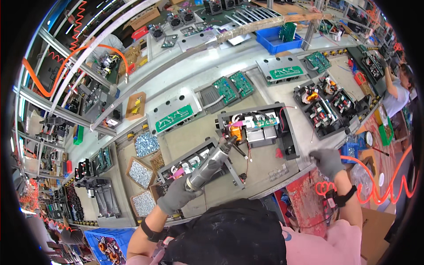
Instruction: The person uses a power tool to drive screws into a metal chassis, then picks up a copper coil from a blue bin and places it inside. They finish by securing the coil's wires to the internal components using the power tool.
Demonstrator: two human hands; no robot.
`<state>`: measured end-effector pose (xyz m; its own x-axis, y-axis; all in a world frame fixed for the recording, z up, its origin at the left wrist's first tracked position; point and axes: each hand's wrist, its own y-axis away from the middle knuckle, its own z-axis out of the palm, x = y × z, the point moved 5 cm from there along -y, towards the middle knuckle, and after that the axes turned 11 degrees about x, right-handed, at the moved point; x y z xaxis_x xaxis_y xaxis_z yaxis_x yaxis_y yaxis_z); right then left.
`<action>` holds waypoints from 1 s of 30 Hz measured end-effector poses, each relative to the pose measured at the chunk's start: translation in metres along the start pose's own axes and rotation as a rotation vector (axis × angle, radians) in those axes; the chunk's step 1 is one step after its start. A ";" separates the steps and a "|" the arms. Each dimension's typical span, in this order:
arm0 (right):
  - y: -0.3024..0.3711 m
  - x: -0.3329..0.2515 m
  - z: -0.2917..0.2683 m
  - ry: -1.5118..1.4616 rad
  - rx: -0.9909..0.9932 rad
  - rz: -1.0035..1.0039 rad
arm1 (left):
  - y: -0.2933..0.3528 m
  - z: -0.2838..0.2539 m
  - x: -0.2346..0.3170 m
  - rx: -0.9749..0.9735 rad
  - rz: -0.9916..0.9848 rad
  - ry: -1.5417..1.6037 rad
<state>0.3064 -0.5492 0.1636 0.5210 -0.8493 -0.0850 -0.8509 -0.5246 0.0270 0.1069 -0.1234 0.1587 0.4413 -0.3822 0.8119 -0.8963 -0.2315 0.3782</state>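
Observation:
My left hand point(176, 195), in a grey glove, is closed around the lower end of a grey cylindrical power screwdriver point(206, 170). The tool tilts up to the right, its dark front end by an open black housing point(289, 137) with an orange-wound coil point(236, 132) and circuit boards. Under the tool is another open black housing point(168, 170), partly hidden. To the right, my gloved right hand point(329, 162) is curled over the bench edge, beside an orange air hose point(351, 160). Anything inside its fingers is hidden.
Trays of screws point(140, 173) stand left of the housings. Metal plates with green boards point(174, 117) lie behind them. A further housing with coils point(324, 108) sits at the right, and a blue bin point(276, 43) at the back. A co-worker point(395, 90) is at far right.

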 end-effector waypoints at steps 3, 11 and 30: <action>-0.016 -0.096 -0.098 -0.331 0.357 -0.217 | 0.006 0.002 -0.001 -0.057 0.001 -0.069; -0.020 -0.186 -0.104 -0.200 0.324 -0.445 | 0.018 0.006 -0.005 -0.170 0.173 -0.156; -0.033 -0.242 -0.103 -0.341 0.179 -0.587 | 0.039 -0.017 -0.030 -0.061 0.290 -0.204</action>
<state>0.2151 -0.3324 0.2859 0.8721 -0.3479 -0.3441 -0.4492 -0.8481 -0.2809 0.0577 -0.1055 0.1571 0.1621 -0.5966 0.7860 -0.9838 -0.0356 0.1759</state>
